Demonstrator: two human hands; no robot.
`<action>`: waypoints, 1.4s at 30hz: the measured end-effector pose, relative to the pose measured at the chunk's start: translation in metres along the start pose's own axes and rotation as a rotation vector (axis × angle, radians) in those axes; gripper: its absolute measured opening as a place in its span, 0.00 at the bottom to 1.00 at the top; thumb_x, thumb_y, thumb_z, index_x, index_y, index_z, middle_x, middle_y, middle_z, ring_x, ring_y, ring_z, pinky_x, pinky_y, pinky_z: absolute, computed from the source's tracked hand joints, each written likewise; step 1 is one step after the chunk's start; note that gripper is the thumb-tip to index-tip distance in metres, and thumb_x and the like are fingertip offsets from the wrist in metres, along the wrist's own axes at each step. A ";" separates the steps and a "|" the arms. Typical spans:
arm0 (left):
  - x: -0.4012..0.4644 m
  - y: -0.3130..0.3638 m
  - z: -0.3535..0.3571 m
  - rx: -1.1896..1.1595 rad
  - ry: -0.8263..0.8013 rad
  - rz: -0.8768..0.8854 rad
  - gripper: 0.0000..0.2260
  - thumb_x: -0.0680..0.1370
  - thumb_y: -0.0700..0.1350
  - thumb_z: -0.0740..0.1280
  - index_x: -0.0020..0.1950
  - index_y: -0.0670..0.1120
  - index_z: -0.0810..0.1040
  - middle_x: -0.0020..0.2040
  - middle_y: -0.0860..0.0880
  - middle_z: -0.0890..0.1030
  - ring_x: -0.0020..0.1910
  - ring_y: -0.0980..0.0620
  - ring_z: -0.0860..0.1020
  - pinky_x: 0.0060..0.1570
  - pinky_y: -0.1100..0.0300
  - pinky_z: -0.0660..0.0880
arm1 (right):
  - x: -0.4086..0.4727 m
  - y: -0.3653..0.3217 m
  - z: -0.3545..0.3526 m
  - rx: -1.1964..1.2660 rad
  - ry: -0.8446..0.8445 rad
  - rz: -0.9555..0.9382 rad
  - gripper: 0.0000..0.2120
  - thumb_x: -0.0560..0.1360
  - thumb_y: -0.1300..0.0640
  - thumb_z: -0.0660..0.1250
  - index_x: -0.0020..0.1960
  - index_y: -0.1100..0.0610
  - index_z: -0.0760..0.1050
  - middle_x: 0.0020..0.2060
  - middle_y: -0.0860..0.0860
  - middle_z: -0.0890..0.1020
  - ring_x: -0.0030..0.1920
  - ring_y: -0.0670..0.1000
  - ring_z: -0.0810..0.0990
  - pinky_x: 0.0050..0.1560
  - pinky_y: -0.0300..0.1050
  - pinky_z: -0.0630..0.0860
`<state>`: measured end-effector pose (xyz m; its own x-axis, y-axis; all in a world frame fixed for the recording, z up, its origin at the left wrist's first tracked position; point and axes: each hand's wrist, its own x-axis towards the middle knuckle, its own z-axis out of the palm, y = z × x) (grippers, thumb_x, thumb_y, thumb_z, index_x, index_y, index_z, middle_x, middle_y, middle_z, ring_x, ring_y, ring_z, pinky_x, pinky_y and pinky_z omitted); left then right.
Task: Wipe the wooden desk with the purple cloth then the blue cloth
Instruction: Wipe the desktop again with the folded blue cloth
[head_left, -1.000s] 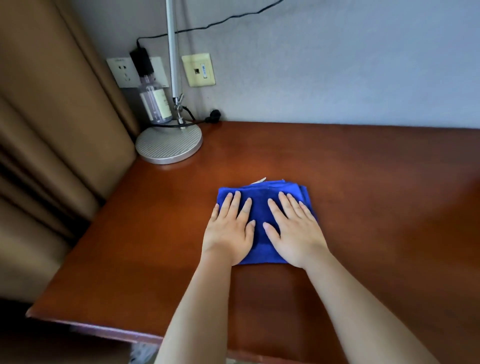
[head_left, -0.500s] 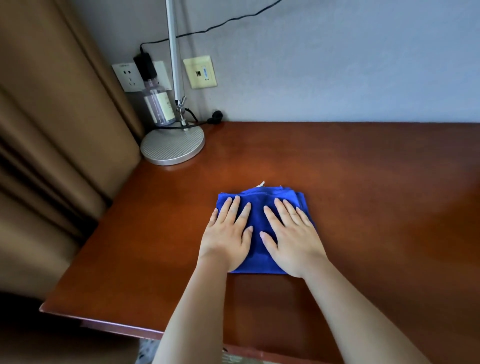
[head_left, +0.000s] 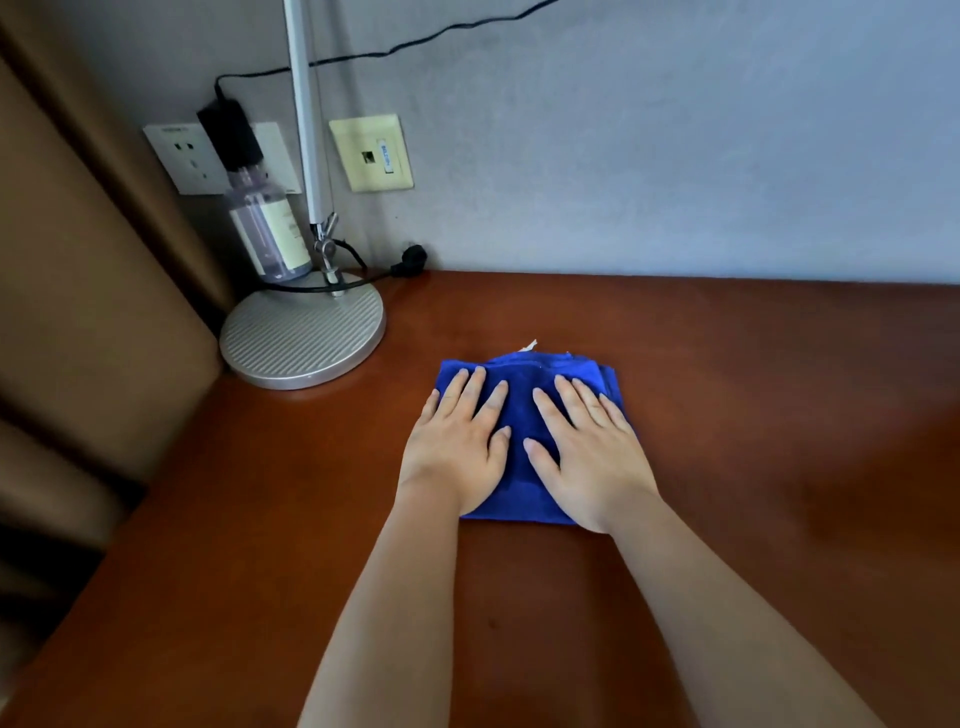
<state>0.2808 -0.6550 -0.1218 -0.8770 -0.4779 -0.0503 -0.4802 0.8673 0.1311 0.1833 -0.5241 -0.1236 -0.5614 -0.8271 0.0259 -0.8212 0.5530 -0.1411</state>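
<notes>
Blue cloth (head_left: 524, 410) folded, centre frame on wooden desk (head_left: 727, 415). Left hand (head_left: 457, 447) and right hand (head_left: 587, 452) lie flat on it, fingers straight and spread, pressing. Keep even pressure, overlap strokes, avoid lamp base (head_left: 304, 338) upper left. Purple cloth not visible.

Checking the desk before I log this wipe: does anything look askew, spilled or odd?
No spill or damage shows. One small oddity: a white tag sticks out from the far edge of the folded blue cloth, which both hands, left hand and right hand, press flat on the wooden desk.
</notes>
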 end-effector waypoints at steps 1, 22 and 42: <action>0.009 -0.002 -0.001 0.001 -0.001 0.007 0.24 0.84 0.54 0.45 0.79 0.53 0.44 0.80 0.51 0.42 0.78 0.52 0.39 0.76 0.53 0.40 | 0.008 0.002 -0.001 -0.001 0.001 0.009 0.37 0.73 0.36 0.31 0.79 0.49 0.45 0.78 0.50 0.47 0.78 0.49 0.43 0.75 0.46 0.39; -0.011 0.000 0.001 -0.011 -0.013 -0.013 0.25 0.84 0.54 0.45 0.80 0.52 0.45 0.80 0.49 0.42 0.78 0.51 0.39 0.76 0.52 0.40 | -0.010 -0.008 -0.003 -0.018 -0.052 0.068 0.29 0.82 0.41 0.44 0.79 0.50 0.44 0.78 0.51 0.44 0.78 0.49 0.41 0.75 0.46 0.39; -0.231 0.056 0.022 -0.042 -0.001 -0.148 0.25 0.83 0.55 0.43 0.80 0.53 0.44 0.80 0.50 0.40 0.78 0.51 0.37 0.74 0.53 0.37 | -0.203 -0.049 0.002 -0.026 -0.061 -0.087 0.40 0.70 0.36 0.28 0.79 0.50 0.44 0.78 0.50 0.43 0.78 0.49 0.40 0.74 0.46 0.36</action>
<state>0.4559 -0.4937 -0.1244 -0.7966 -0.6000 -0.0735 -0.6031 0.7807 0.1635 0.3378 -0.3832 -0.1240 -0.4813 -0.8762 -0.0237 -0.8694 0.4807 -0.1147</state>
